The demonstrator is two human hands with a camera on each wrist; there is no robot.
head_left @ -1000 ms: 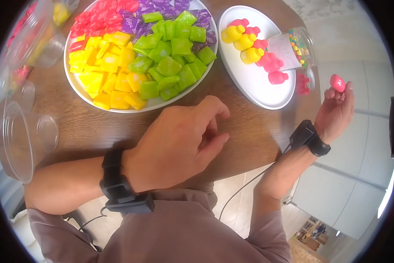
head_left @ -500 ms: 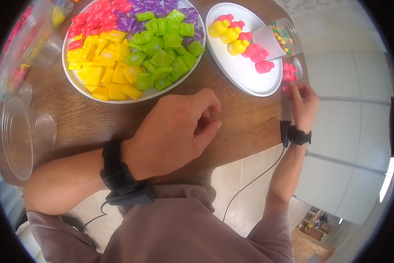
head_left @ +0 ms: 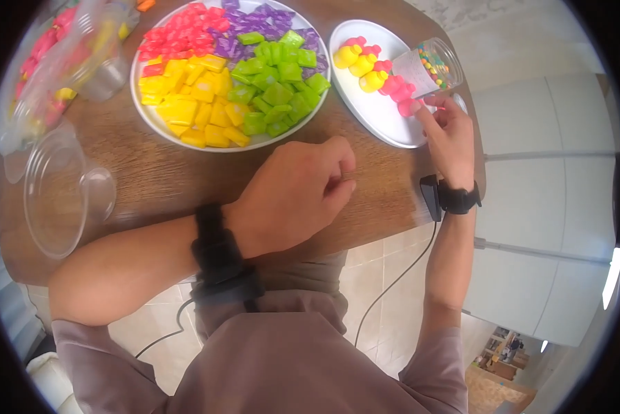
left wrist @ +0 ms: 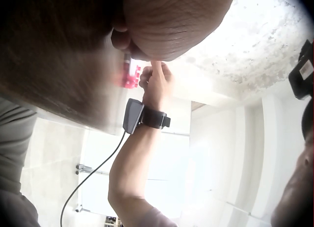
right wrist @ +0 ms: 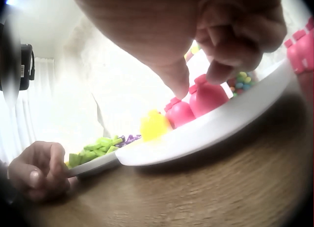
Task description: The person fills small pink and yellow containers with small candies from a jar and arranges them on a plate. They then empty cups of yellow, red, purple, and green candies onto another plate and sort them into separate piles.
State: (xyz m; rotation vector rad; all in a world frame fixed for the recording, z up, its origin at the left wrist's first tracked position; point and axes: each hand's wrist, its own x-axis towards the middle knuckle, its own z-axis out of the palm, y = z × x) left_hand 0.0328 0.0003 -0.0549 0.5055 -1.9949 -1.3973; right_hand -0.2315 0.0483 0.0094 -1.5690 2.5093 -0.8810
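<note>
In the head view my right hand (head_left: 450, 134) is over the near right edge of a white oval plate (head_left: 412, 141). Its thumb and fingers pinch a pink little bottle (right wrist: 208, 99) near the cap, as the right wrist view shows. Other pink bottles (right wrist: 180, 114) and several yellow ones (head_left: 362, 65) stand in rows on that plate. My left hand (head_left: 296, 193) rests at the table's front edge with fingers loosely curled, holding nothing. Its palm fills the top of the left wrist view.
A round white plate (head_left: 136, 103) bears red, purple, yellow and green wrapped candies. Beside the oval plate is a clear jar (head_left: 442, 61) of small coloured balls. Clear plastic tubs (head_left: 54, 193) crowd the table's left side. More pink bottles (right wrist: 299, 50) are right of the oval plate.
The right hand held a pink bottle up off the table's right side, came down beside the plate, then moved left onto its edge. The left hand stays by the table's front edge.
</note>
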